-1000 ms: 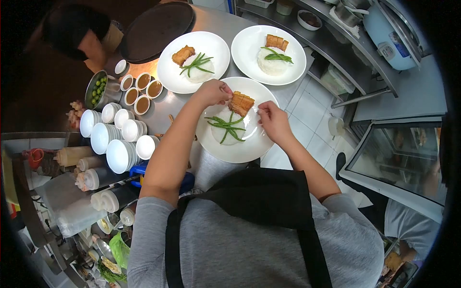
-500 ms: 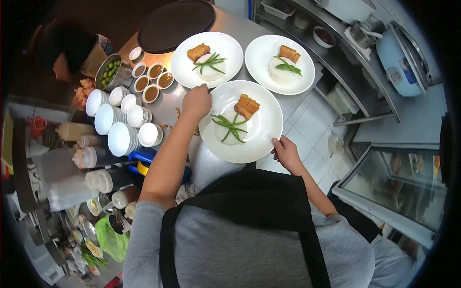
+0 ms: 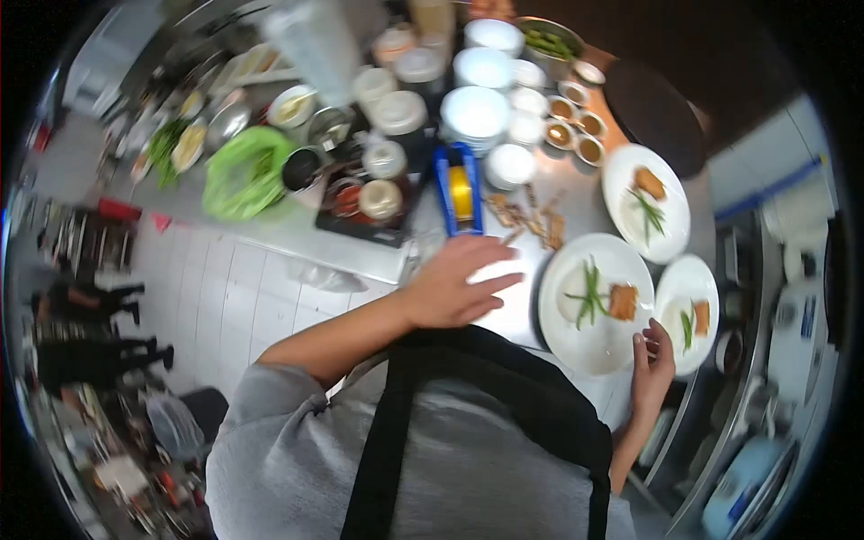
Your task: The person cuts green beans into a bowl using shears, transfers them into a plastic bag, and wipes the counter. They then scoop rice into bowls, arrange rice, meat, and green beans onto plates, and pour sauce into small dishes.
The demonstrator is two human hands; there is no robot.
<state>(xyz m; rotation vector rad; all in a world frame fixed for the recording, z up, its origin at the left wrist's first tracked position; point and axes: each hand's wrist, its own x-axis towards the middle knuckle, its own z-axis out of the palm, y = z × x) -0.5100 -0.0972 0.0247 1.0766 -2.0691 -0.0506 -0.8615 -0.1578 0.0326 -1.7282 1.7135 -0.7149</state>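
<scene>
My left hand [image 3: 463, 281] is open, its fingers spread near the front edge of the steel counter [image 3: 576, 202], with nothing in it. It is close to a blue tape dispenser [image 3: 447, 193] with yellow tape. My right hand [image 3: 653, 360] is at the right rim of a white plate [image 3: 562, 337], thumb and fingers slightly apart; blur hides whether it touches. A rice mound, crossed green beans [image 3: 589, 295] and a browned fried piece [image 3: 623, 301] lie on this plate. Two similar plates stand beyond it, one plate [image 3: 621, 220] behind and another plate [image 3: 677, 353] to the right.
Stacked white bowls [image 3: 475, 112], small sauce cups [image 3: 560, 135] and a dark round tray [image 3: 652, 117] stand farther back. Lidded containers [image 3: 399, 112] and a green plastic bag [image 3: 247, 171] are to the left. Shelves [image 3: 747, 360] line the right. People [image 3: 90, 360] are at the far left.
My view has swung left. My left hand has come off the counter beside the plate and opened. The plate that my right hand held now rests near the counter's front edge.
</scene>
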